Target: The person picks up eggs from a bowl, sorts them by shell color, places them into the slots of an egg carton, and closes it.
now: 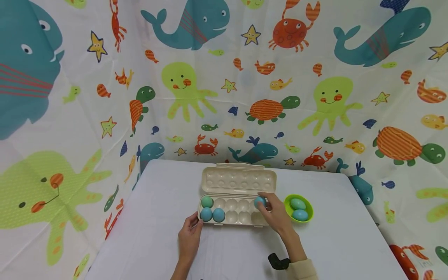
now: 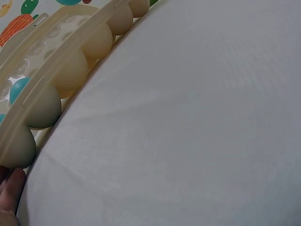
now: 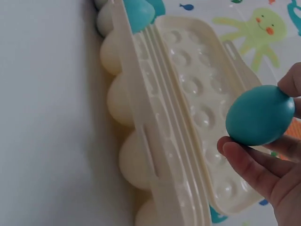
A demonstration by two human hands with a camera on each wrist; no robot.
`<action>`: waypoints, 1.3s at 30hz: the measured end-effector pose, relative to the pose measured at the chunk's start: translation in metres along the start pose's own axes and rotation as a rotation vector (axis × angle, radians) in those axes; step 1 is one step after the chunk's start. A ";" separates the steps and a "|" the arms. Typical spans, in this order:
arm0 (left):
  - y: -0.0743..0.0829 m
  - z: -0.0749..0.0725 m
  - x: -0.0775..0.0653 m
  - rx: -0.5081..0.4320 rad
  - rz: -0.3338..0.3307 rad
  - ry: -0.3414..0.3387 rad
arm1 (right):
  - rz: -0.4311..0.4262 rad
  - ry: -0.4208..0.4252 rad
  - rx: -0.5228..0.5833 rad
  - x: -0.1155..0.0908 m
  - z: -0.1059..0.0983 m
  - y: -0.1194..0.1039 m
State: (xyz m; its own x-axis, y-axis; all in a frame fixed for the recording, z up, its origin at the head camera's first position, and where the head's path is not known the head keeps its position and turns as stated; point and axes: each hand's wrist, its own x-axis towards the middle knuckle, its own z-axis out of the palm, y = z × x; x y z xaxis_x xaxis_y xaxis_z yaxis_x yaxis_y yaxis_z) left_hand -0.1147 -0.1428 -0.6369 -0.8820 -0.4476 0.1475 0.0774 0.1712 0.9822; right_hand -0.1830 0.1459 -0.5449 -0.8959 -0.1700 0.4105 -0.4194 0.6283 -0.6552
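A cream egg carton (image 1: pixel 238 217) lies with its lid (image 1: pixel 239 179) folded back. At its left end sit a green egg (image 1: pixel 207 201) in the back row and two blue eggs (image 1: pixel 218 215) in the front row. My left hand (image 1: pixel 189 239) holds the carton's front left corner, its fingers (image 2: pixel 13 188) against the end cup in the left wrist view. Above the right end of the back row, my right hand (image 1: pixel 276 214) pinches a blue egg (image 3: pixel 261 115) between thumb and fingers. The cups beneath that hand are partly hidden.
Right of the carton stands a lime-green bowl (image 1: pixel 310 220) with two turquoise eggs (image 1: pixel 299 214). A black object (image 1: pixel 279 262) is beside the right wrist. The white tabletop (image 1: pixel 343 233) meets a sea-animal patterned cloth (image 1: pixel 245 77) behind.
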 end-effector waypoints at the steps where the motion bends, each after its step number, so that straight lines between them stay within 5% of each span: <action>1: 0.000 0.000 0.000 0.002 0.000 0.001 | -0.010 -0.005 -0.006 0.000 0.003 0.000; 19: 0.001 0.000 0.000 0.011 0.013 0.007 | -0.054 -0.191 -0.036 -0.005 0.049 -0.020; 26: 0.004 0.001 0.001 0.032 -0.022 0.003 | -0.071 -0.192 -0.109 -0.008 0.065 -0.021; 39: -0.001 0.001 0.001 0.015 0.012 0.014 | -0.194 -0.186 -0.181 -0.014 0.080 -0.020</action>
State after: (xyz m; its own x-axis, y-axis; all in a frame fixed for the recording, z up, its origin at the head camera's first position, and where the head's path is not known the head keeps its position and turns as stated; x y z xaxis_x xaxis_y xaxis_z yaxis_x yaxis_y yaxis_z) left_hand -0.1160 -0.1421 -0.6384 -0.8742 -0.4580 0.1612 0.0812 0.1895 0.9785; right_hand -0.1740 0.0751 -0.5886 -0.8203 -0.4250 0.3828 -0.5670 0.6927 -0.4457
